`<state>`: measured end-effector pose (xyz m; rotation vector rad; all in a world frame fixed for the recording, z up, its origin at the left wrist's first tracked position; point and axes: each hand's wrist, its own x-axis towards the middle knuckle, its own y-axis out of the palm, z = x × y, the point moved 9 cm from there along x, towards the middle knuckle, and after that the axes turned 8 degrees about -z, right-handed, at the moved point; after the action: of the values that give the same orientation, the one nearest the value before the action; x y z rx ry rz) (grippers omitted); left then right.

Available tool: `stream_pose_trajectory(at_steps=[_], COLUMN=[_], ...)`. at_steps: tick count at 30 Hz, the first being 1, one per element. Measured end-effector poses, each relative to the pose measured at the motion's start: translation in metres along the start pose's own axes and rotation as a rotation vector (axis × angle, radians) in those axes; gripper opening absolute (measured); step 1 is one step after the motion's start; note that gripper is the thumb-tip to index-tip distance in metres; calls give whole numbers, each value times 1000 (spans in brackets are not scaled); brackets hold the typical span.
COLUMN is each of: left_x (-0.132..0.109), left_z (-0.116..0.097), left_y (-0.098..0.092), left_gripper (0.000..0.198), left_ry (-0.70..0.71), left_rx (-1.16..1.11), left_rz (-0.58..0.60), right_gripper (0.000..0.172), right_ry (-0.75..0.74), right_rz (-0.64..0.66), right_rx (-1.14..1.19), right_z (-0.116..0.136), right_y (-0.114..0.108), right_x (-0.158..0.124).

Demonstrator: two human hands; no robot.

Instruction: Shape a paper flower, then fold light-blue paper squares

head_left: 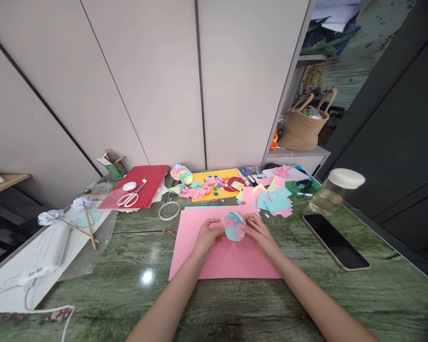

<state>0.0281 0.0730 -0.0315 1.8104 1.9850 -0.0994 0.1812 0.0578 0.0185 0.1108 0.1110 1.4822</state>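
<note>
- The folded paper piece [233, 227] is best held by its rim with light, even pressure from both sides, since thin paper is likely to be creased by a hard pinch.
- It is gripped at its left edge by the fingers of the left hand [207, 235] and at its right edge by those of the right hand [258, 230]; the exact contact of each fingertip cannot be made out.
- If a fold is to be adjusted, one side should be steadied while the other is eased, so that the layers are not pulled apart.
- The work is best done low over the pink sheet [192, 259], with the wrists relaxed and the middle of the piece left uncovered.
- The piece is seen above the pink sheet, between the two hands, near the sheet's far side on the bench [135, 294].
- A roughly round outline is shown, with light blue and pink areas mixed across it.
- Narrow pleats or overlapping layers are suggested in the blue part at the top; pink is shown at the left and lower right.
- Whether the layers are glued or merely tucked cannot be told.
</note>
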Motion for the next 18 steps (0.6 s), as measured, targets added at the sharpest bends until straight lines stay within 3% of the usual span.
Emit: stream_pose_trajectory(at_steps=[9, 18], left_x=[-2, -19], left_z=[0, 20], left_y=[6, 28], left_gripper=[38, 29], left_ry=[-48, -249], left_rx=[-75, -217], left_rz=[70, 198], right_gripper=[22, 27], right_ry=[144, -23], right_rz=[-4, -49], right_rx=[236, 191], right_z=[-16, 4], right_y=[-3, -5], right_x=[7, 2])
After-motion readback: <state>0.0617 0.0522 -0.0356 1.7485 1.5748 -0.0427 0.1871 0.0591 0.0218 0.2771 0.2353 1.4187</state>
